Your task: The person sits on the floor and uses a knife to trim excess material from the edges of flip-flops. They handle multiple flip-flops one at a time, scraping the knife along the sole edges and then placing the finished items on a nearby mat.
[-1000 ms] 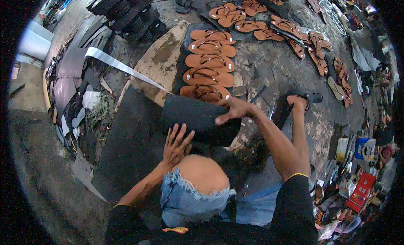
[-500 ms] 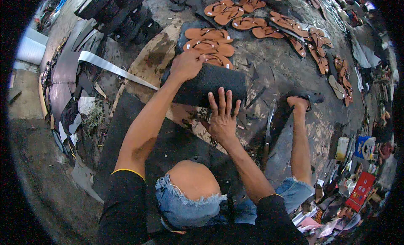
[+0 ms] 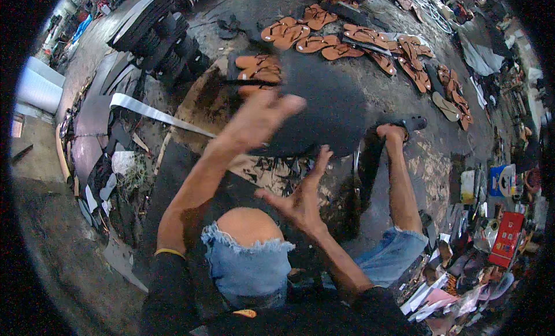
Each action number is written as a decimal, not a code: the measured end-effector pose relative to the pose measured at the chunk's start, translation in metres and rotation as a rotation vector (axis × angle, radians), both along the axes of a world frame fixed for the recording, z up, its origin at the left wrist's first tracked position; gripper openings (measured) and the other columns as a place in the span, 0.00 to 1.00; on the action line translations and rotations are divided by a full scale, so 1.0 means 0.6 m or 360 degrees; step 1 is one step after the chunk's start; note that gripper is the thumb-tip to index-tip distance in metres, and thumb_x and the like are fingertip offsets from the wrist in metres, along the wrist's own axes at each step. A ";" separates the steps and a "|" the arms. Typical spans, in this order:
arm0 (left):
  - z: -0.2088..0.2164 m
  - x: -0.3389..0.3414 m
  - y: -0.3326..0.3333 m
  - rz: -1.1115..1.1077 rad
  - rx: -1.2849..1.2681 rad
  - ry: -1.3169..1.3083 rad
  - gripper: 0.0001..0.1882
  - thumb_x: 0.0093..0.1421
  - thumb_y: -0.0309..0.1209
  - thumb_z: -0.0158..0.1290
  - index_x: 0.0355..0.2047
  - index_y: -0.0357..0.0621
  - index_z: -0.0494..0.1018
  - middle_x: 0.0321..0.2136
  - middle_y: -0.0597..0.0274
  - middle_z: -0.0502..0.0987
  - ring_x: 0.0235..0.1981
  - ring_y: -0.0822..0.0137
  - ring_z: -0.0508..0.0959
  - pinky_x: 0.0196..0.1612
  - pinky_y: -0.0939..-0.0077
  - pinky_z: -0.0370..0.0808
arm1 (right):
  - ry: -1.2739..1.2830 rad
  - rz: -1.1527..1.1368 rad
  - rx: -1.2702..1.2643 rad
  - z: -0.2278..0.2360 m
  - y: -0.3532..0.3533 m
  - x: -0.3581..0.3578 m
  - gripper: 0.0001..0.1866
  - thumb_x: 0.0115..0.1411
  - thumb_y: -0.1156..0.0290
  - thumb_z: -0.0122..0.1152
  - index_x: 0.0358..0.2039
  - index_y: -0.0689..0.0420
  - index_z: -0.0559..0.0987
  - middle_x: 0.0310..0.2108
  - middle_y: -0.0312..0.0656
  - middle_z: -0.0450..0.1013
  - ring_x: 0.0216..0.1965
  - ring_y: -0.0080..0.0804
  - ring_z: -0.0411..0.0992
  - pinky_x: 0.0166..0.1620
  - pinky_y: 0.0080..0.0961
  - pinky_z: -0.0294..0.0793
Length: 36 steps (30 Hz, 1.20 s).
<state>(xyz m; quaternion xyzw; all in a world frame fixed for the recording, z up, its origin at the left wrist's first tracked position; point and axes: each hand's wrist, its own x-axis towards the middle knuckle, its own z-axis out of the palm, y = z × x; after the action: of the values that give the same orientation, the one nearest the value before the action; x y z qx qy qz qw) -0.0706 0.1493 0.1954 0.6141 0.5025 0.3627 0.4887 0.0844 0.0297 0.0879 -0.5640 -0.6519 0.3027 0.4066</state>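
Observation:
A black textured sheet (image 3: 326, 105), blurred by motion, spreads in front of me and covers part of the ground beyond my knee. My left hand (image 3: 254, 122) is at its left edge, smeared so that the fingers do not show clearly. My right hand (image 3: 303, 200) is below the sheet's near edge with thumb and fingers spread apart. Its fingertips come close to that edge; whether they touch it I cannot tell. Just beyond my left hand lie brown flip-flops (image 3: 258, 69) with dark straps, partly hidden by the sheet.
More brown flip-flops (image 3: 315, 43) lie in a curved row at the far side and right. Dark stacked pieces (image 3: 165, 44) stand at far left. A white strip (image 3: 156, 111) crosses the left side. Scraps and a red box (image 3: 506, 239) are piled at right, beyond my bare foot (image 3: 391, 131).
The black sheet has opened out wider and shifted right. My left hand has come nearer and blurred. My right hand has lifted off the sheet and turned, its thumb pointing left.

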 end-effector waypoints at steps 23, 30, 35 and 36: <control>-0.669 -0.511 0.081 0.0403 -0.0925 0.0269 0.54 0.59 0.60 0.61 0.70 0.28 0.56 0.71 0.46 0.57 0.61 0.51 0.71 0.64 0.59 0.68 | 0.1284 -0.1335 0.0047 -0.141 0.027 0.406 0.31 0.59 0.74 0.71 0.61 0.63 0.69 0.59 0.41 0.71 0.58 0.32 0.68 0.62 0.33 0.66; -0.221 -0.262 0.080 0.0339 -0.0112 0.0662 0.40 0.65 0.50 0.58 0.65 0.29 0.63 0.63 0.46 0.69 0.64 0.52 0.68 0.66 0.62 0.63 | 0.0543 -0.0996 -0.0114 0.056 0.104 0.579 0.31 0.58 0.68 0.72 0.58 0.67 0.73 0.54 0.45 0.75 0.53 0.35 0.73 0.53 0.37 0.76; 0.053 -0.077 0.040 0.0122 -0.0730 -0.0089 0.21 0.66 0.44 0.56 0.50 0.41 0.76 0.46 0.58 0.81 0.46 0.61 0.81 0.52 0.62 0.77 | 0.0941 -0.1081 0.0029 0.077 0.140 0.911 0.28 0.60 0.71 0.69 0.58 0.65 0.70 0.43 0.48 0.77 0.42 0.41 0.78 0.45 0.37 0.79; 0.089 -0.011 0.014 -0.0159 -0.0852 -0.0415 0.17 0.66 0.43 0.56 0.47 0.45 0.78 0.42 0.61 0.83 0.43 0.64 0.82 0.48 0.62 0.80 | 0.1018 -0.1218 0.0020 0.075 0.101 0.995 0.29 0.61 0.72 0.69 0.60 0.64 0.68 0.42 0.49 0.77 0.40 0.41 0.79 0.44 0.36 0.80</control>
<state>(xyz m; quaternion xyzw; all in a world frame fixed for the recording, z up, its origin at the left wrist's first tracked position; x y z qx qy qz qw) -0.0773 0.1578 0.2487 0.4357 0.4824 0.2687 0.7108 0.6816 0.0903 0.1331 -0.6393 -0.2425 0.2855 0.6715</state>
